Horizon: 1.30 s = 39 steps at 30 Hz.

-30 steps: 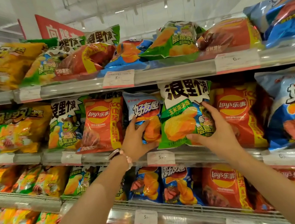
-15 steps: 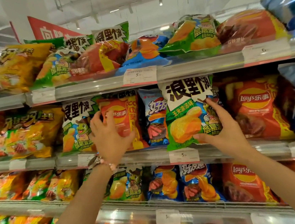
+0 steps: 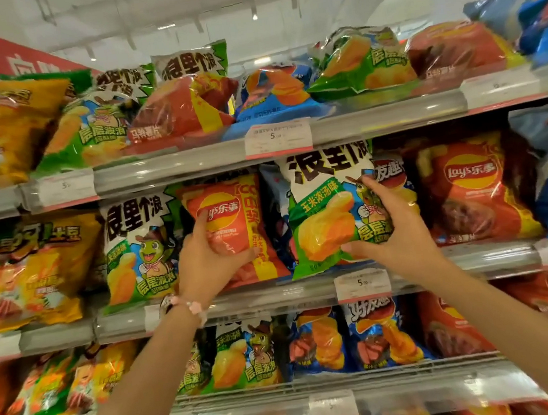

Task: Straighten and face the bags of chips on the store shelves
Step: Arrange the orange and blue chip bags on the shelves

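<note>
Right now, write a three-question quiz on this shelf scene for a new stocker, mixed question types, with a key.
1. True or false: the left hand grips the orange-red Lay's bag on the middle shelf.
2. Multiple choice: the right hand holds which bag?
A. the yellow bag at far left
B. the green and white bag
C. a blue bag on the top shelf
3. Fill in: the blue bag standing between the two held bags is mostly ____ by them.

Key: 1 true; 2 B; 3 hidden
</note>
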Each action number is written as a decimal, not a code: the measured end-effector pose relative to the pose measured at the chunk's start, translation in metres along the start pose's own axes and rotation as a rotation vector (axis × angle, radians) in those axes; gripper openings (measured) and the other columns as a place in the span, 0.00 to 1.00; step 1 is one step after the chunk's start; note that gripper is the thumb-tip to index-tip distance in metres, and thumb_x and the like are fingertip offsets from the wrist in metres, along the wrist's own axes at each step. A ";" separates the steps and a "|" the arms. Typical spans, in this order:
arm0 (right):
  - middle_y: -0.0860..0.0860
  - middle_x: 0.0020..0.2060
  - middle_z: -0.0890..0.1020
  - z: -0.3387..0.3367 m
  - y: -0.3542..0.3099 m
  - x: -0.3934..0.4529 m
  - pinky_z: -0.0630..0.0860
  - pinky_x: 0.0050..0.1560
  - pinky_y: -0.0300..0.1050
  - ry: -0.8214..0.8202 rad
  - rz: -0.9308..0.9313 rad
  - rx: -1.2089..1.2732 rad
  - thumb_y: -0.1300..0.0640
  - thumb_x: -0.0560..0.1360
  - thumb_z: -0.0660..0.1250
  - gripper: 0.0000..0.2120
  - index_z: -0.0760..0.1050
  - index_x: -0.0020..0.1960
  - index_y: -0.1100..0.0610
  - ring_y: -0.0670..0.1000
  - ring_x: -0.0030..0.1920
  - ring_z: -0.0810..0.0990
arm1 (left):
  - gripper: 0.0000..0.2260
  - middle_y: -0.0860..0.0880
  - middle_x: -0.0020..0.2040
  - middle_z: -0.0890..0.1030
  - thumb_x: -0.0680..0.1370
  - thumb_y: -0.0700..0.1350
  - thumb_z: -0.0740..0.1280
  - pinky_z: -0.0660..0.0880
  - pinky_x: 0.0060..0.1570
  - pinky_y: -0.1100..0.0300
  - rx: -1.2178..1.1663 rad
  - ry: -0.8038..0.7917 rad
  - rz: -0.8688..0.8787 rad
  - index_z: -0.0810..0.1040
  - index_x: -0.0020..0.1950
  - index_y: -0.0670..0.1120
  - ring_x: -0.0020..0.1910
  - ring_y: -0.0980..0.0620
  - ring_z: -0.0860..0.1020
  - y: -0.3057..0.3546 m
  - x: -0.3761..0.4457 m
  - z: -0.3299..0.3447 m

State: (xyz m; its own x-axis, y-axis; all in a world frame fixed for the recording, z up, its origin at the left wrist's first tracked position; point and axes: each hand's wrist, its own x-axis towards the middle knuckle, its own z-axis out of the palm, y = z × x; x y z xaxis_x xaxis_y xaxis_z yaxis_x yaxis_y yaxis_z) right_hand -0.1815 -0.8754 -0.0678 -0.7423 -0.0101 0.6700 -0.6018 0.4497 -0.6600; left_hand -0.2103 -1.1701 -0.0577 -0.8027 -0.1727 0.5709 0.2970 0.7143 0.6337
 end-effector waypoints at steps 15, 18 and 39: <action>0.51 0.74 0.59 0.066 -0.044 0.011 0.61 0.69 0.53 0.044 -0.032 -0.276 0.42 0.61 0.78 0.49 0.56 0.75 0.40 0.52 0.74 0.57 | 0.54 0.57 0.58 0.72 0.50 0.64 0.76 0.75 0.52 0.58 -0.173 -0.028 -0.027 0.60 0.73 0.59 0.55 0.55 0.75 -0.028 -0.020 -0.091; 0.53 0.75 0.58 0.089 -0.054 0.019 0.62 0.69 0.52 0.017 -0.048 -0.302 0.40 0.62 0.77 0.49 0.55 0.75 0.40 0.54 0.74 0.58 | 0.53 0.54 0.61 0.71 0.51 0.63 0.76 0.75 0.51 0.57 -0.144 -0.019 -0.024 0.59 0.73 0.59 0.57 0.53 0.74 -0.036 -0.025 -0.102; 0.61 0.76 0.53 0.180 -0.050 0.035 0.68 0.66 0.59 -0.208 0.051 -0.401 0.43 0.68 0.74 0.47 0.49 0.78 0.50 0.63 0.74 0.56 | 0.52 0.56 0.62 0.66 0.53 0.61 0.76 0.72 0.50 0.61 -0.150 0.005 0.034 0.58 0.74 0.59 0.59 0.54 0.70 -0.046 -0.032 -0.114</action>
State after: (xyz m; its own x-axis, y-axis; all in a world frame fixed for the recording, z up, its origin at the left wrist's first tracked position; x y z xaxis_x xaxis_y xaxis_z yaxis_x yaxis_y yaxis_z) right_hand -0.2301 -1.0592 -0.0726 -0.8361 -0.1393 0.5307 -0.4316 0.7641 -0.4794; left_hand -0.1390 -1.2751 -0.0459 -0.7883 -0.1537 0.5958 0.3981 0.6107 0.6844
